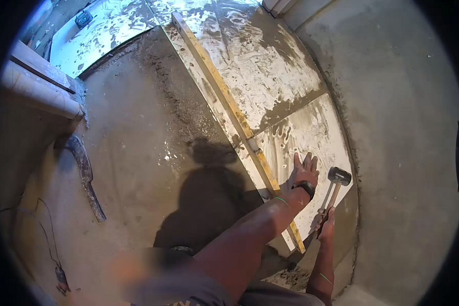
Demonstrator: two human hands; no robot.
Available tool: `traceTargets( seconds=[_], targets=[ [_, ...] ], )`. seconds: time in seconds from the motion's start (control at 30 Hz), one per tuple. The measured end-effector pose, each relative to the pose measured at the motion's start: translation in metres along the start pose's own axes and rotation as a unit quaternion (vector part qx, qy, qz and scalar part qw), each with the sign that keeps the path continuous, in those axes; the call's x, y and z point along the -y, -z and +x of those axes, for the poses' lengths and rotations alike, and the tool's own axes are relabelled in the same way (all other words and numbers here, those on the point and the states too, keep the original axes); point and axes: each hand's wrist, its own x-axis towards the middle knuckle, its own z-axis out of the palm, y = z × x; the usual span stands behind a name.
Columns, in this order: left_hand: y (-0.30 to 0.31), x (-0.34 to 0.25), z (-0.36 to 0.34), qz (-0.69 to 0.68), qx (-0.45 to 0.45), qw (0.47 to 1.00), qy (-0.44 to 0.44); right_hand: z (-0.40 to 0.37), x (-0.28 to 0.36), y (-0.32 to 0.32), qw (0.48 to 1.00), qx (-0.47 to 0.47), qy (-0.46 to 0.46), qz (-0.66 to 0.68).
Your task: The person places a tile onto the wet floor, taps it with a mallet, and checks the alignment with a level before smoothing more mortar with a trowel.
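Observation:
My left hand (306, 171) lies with its fingers spread on a light floor tile (324, 130) smeared with wet mortar. A wristband is on that wrist. My right hand (326, 223) is closed round the handle of a rubber mallet (340, 176). The mallet's black head points up and away from me, over the tile's right side. A long yellow spirit level (217, 81) rests along the left edge of the tile row, and my left forearm crosses above its near part.
Wet grey screed (132, 122) spreads to the left, with my shadow on it. A curved, blade-like tool (85, 176) lies there. Nearer is a small tool with a cord (61, 279). A pale post (43, 92) juts in at left; a grey wall (392, 132) borders the right.

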Motion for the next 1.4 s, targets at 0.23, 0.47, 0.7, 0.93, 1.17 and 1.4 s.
traceTargets(
  seconds=[0.23, 0.47, 0.7, 0.93, 1.17, 1.4],
  targets=[
    [0.013, 0.066, -0.019, -0.488, 0.057, 0.863, -0.114, -0.009, 0.008, -0.009, 0.996, -0.043, 0.074, 0.012],
    [0.002, 0.034, -0.013, -0.437, 0.023, 0.897, -0.068, -0.012, 0.005, 0.003, 0.996, -0.002, 0.006, -0.089],
    [0.009, 0.065, -0.024, -0.456, 0.025, 0.884, -0.1, -0.017, 0.006, -0.007, 0.988, -0.059, 0.069, -0.128],
    [0.013, 0.097, -0.028, -0.469, 0.059, 0.868, -0.15, 0.033, 0.012, -0.001, 0.796, -0.273, 0.407, -0.355],
    [0.022, 0.127, -0.038, -0.41, 0.081, 0.885, -0.203, 0.065, 0.026, -0.031, 0.847, -0.256, 0.285, -0.367],
    [0.028, 0.135, -0.042, -0.39, 0.094, 0.893, -0.205, 0.057, 0.023, -0.038, 0.826, -0.206, 0.273, -0.448]
  ],
)
